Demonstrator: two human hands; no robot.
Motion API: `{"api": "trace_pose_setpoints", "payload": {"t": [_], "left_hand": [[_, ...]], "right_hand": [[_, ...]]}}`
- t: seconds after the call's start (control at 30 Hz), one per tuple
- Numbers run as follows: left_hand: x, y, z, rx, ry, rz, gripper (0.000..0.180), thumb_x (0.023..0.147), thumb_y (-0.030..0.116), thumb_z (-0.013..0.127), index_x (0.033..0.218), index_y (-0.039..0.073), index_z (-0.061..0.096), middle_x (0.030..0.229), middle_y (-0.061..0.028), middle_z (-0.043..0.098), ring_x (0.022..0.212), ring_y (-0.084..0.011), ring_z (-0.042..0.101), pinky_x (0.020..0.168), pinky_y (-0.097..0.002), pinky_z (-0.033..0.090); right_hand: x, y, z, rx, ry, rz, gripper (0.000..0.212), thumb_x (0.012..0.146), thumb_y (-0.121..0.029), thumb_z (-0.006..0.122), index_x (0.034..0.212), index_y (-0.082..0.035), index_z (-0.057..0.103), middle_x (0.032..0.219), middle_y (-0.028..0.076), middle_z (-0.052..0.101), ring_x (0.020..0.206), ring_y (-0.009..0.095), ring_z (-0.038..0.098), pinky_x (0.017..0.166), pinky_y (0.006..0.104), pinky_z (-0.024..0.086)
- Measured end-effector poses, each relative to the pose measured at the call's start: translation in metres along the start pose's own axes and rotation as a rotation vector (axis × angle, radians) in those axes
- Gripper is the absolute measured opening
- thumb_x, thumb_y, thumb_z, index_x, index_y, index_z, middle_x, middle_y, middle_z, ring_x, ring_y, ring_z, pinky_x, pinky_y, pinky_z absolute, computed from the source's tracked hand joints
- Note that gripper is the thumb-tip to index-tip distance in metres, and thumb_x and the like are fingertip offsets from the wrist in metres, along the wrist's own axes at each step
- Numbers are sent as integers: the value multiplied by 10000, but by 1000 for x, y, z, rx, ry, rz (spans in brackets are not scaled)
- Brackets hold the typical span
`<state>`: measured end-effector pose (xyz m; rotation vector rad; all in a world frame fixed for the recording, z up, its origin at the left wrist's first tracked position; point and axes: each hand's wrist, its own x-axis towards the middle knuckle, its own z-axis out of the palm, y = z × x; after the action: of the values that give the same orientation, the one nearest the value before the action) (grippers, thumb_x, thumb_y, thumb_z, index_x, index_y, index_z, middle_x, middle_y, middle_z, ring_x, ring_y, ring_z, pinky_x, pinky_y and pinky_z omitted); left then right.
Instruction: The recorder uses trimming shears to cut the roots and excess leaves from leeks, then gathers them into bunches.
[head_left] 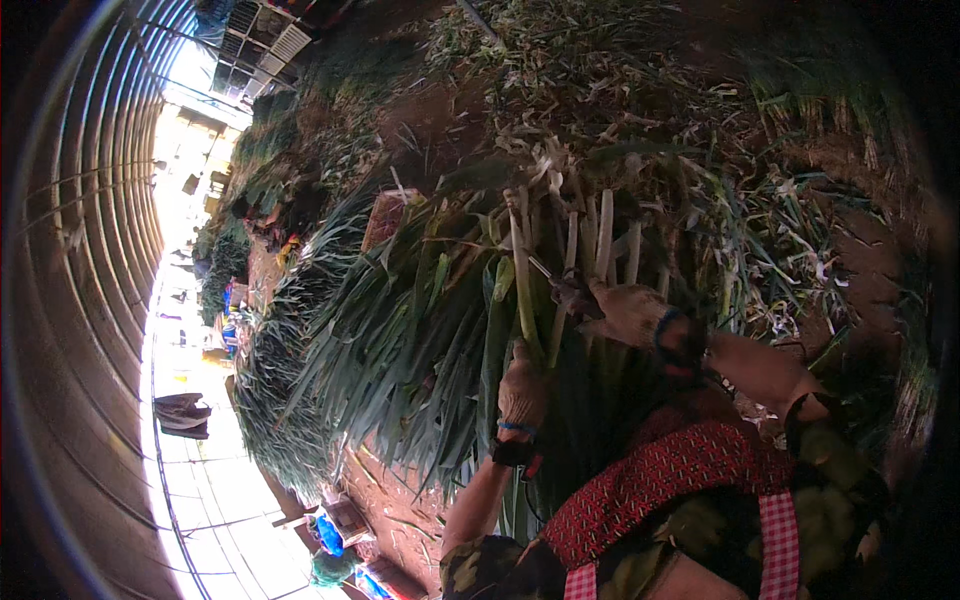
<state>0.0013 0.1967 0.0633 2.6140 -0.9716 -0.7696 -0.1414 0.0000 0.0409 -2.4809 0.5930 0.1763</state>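
Observation:
My left hand [522, 392], in a pale work glove, is closed round a leek [522, 285] just below its pale stalk, which points away from me. To its right, my right hand [632, 312], gloved too, is closed on a small dark-handled tool [572, 293]. A thin, shiny strip, perhaps its blade, reaches from it toward the stalk; whether they touch is unclear. Under both hands lies a thick pile of leeks [400, 325], their long dark green leaves fanning left and toward me. Several other pale stalks [604, 235] stick out beyond my right hand.
Stripped leaves and trimmings [780, 250] cover the ground ahead and right. Another leek heap [270, 410] lies at the left. Blue and green bags [332, 550] sit at lower left, beside a ribbed, bright-lit tunnel wall [90, 300]. A dark cloth [182, 415] hangs there.

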Motion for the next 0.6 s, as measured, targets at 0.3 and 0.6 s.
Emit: {"api": "trace_pose_setpoints", "payload": {"t": [0.3,0.6], "left_hand": [[5,-5,4,-22,28,92,636,861,194,619,1395,-48,373,983,-297,653,920,-464,651,744,-524,524],[-3,-1,-2,-35,24,117,527,877,177,595,1319,-9,378,954,-316,650,887,-489,646,697,-538,522]], "right_hand": [[66,17,-5,5,37,22,911,900,-539,586,1412,150,279,862,278,664,812,394,678,671,481,537],[139,32,26,-211,54,115,944,869,-599,588,1376,156,334,933,276,667,878,402,672,729,488,540]]}}
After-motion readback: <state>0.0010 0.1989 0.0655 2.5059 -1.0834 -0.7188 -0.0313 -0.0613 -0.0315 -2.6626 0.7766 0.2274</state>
